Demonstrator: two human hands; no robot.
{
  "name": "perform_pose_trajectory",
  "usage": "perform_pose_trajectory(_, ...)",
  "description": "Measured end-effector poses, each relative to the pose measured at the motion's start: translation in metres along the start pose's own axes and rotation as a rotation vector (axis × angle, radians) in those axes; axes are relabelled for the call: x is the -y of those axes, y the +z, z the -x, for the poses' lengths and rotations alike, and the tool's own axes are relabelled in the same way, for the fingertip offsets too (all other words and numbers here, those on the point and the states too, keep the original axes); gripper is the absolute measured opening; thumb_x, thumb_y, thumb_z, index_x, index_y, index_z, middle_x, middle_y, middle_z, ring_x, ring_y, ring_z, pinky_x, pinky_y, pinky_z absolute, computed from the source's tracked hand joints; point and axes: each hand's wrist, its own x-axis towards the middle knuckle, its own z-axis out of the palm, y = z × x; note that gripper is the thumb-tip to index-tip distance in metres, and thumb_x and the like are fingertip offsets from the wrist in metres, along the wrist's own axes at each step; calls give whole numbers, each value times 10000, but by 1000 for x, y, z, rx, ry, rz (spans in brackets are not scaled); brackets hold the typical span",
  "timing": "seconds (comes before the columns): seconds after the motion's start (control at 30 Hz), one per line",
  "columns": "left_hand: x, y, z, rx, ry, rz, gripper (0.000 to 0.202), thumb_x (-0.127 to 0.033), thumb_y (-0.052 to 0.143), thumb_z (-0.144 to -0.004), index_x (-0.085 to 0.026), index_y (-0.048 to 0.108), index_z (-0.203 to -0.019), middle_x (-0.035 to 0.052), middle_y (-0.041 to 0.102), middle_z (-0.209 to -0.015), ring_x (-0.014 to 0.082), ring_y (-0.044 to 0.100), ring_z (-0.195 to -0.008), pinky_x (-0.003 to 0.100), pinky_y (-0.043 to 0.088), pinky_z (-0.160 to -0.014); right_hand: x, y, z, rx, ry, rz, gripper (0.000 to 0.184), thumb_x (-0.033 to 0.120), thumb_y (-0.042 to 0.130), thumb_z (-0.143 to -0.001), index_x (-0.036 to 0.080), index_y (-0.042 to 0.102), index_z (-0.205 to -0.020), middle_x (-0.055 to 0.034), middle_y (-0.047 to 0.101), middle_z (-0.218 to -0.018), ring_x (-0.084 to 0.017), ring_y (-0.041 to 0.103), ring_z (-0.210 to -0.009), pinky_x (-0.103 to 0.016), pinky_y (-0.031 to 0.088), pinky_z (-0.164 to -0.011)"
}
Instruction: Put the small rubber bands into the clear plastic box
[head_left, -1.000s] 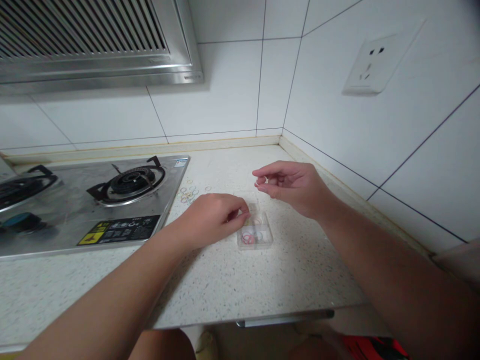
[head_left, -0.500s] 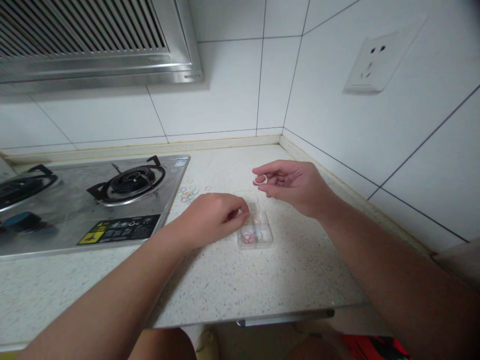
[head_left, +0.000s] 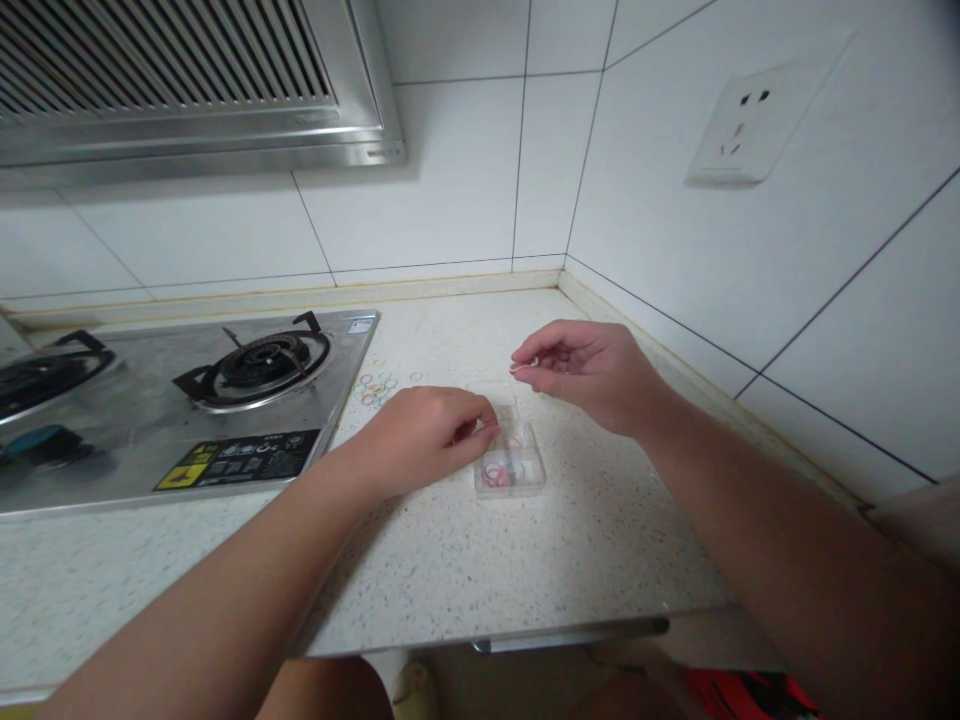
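A small clear plastic box (head_left: pixel 529 489) stands on the speckled counter, with pink and pale elastic bands (head_left: pixel 496 474) inside its near part. My left hand (head_left: pixel 431 438) is closed at the box's left side, thumb and forefinger together by its edge; whatever lies between them is hidden. To the right and above the box, my right hand (head_left: pixel 589 368) pinches a thin white elastic band (head_left: pixel 525 367) between thumb and forefinger. Several loose coloured elastic bands (head_left: pixel 375 388) lie in a scattered group beyond my left hand, near the stove.
A steel gas stove (head_left: pixel 247 420) with black burners takes up the left of the counter. Above it hangs a range hood (head_left: pixel 360 130). Tiled walls meet behind the counter, with a socket (head_left: pixel 739 125) on the right one. A drawer handle (head_left: pixel 570 636) runs below the front edge.
My right thumb and forefinger have come closer together, and the white band between them now looks flatter instead of round. My left hand and the box have stayed in place.
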Motion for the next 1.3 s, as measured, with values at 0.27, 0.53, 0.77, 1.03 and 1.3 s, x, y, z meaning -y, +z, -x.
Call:
perform_pose_trajectory(0.27, -1, -1, 0, -4, 5, -13, 195, -278, 500, -936, -208, 675, -885, -23, 620, -738, 118, 515, -647, 268, 341, -621, 3, 0, -1, 10, -33, 5, 274, 368, 769, -750, 138, 731, -894, -36, 687, -807, -38, 593, -678, -152, 477, -597)
perform_pose_trajectory(0.53, 1, 0, 0, -1, 12, -16, 207, -279, 494, -940, -204, 678, -882, -20, 619, -733, 118, 515, -643, 266, 339, -617, 6, 1, -2, 35, 11, -47, 310, 401, 743, -771, 126, 724, -913, -53, 712, -826, -39, 596, -622, -141, 455, -502)
perform_pose_trajectory(0.77, 2, 0, 0, 6, 27, -7, 202, -285, 500, -946, -207, 680, -900, -17, 628, -746, 118, 521, -652, 266, 349, -631, 6, 1, -1, 38, 57, -68, 337, 430, 716, -798, 130, 695, -950, -52, 719, -827, -43, 610, -601, -134, 477, -501)
perform_pose_trajectory(1.03, 1, 0, 0, 10, 30, -6, 200, -278, 507, -945, -218, 694, -911, -25, 625, -734, 115, 520, -646, 262, 347, -627, 3, 1, -1, 50, 25, -75, 306, 397, 643, -866, 136, 664, -1024, -45, 707, -849, -32, 604, -596, -129, 481, -514)
perform_pose_trajectory(1.3, 0, -2, 0, 15, 29, -7, 212, -285, 506, -947, -209, 702, -928, -11, 645, -759, 120, 539, -658, 263, 352, -629, -1, -1, -1, 61, -15, -76, 309, 395, 571, -916, 175, 604, -1131, -21, 689, -871, -27, 589, -593, -138, 483, -522)
